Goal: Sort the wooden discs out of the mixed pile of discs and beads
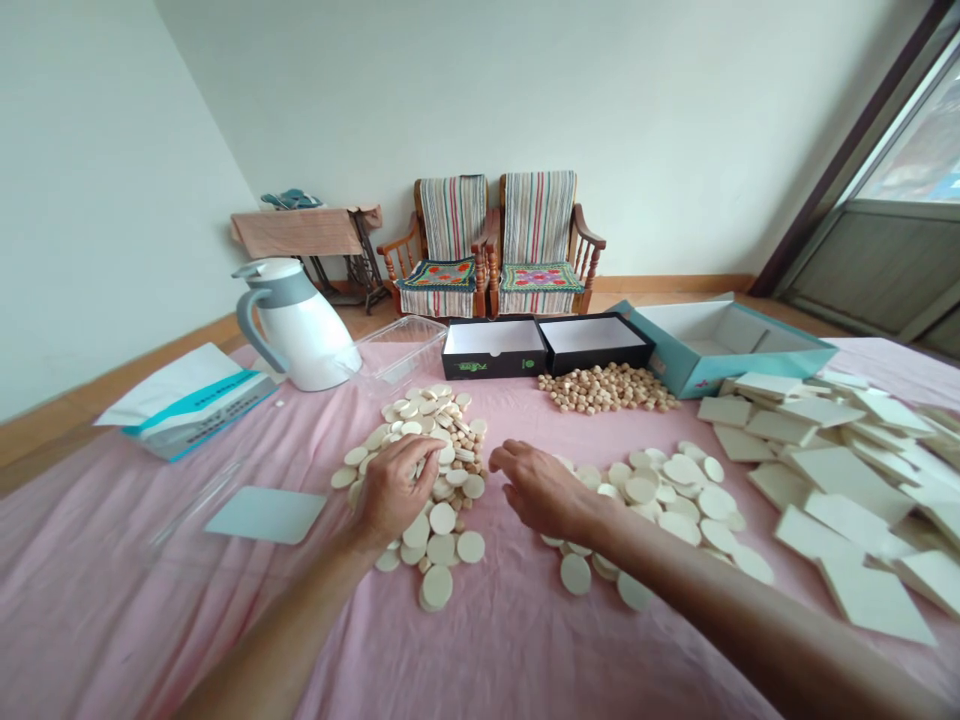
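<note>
Forearms are cut off at the near edge. Discs, piled left and right, are partly hidden by the left hand, its grip unclear, and right hand, fingers parted. Print on the green-marked black box and left packet cannot be read.

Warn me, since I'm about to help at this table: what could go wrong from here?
The left hand is at a pile where pale discs and small wooden pieces lie mixed; a quick sweep might scatter them across the pink cloth.

The white jug stands beyond that pile, so a wide reach might knock it over; its contents are hidden.

The square slabs lie in a loose heap near the second disc pile, so they could slide and mix.
</note>
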`<state>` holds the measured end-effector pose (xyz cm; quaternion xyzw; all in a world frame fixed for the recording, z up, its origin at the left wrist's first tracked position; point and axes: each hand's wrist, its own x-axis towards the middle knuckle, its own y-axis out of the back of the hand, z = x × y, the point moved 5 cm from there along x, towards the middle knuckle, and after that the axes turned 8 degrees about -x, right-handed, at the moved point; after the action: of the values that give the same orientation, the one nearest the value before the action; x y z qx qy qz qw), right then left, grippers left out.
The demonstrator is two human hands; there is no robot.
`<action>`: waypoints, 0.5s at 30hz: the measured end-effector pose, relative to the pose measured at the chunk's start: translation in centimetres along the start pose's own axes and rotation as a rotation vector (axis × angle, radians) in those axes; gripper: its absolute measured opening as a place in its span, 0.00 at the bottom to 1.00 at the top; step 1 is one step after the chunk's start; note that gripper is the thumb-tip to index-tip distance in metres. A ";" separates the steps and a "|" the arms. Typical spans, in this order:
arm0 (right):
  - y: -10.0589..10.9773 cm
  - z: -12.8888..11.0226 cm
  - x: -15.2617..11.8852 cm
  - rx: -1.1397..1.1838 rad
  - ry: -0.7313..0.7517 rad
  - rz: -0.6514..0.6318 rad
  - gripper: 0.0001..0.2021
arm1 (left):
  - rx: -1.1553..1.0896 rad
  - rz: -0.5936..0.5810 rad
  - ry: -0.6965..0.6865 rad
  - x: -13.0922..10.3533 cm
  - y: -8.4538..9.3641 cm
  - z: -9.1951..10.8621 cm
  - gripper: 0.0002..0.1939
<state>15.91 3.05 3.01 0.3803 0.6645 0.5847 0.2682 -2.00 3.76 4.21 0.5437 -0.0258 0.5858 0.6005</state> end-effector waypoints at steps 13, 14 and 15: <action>0.2 4.1 1.1 -0.119 -0.212 0.020 0.09 | -0.008 0.002 0.008 0.1 0.0 -0.3 0.08; 1.0 6.2 0.9 -0.149 -0.307 0.036 0.09 | -0.011 0.000 0.007 0.1 0.0 -0.3 0.08; 1.8 8.3 0.7 -0.172 -0.364 0.053 0.09 | -0.012 -0.002 0.006 0.1 0.0 -0.3 0.08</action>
<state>22.50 8.44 3.43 0.4727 0.5426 0.5677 0.3998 -2.13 4.02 4.09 0.5382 -0.0271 0.5865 0.6046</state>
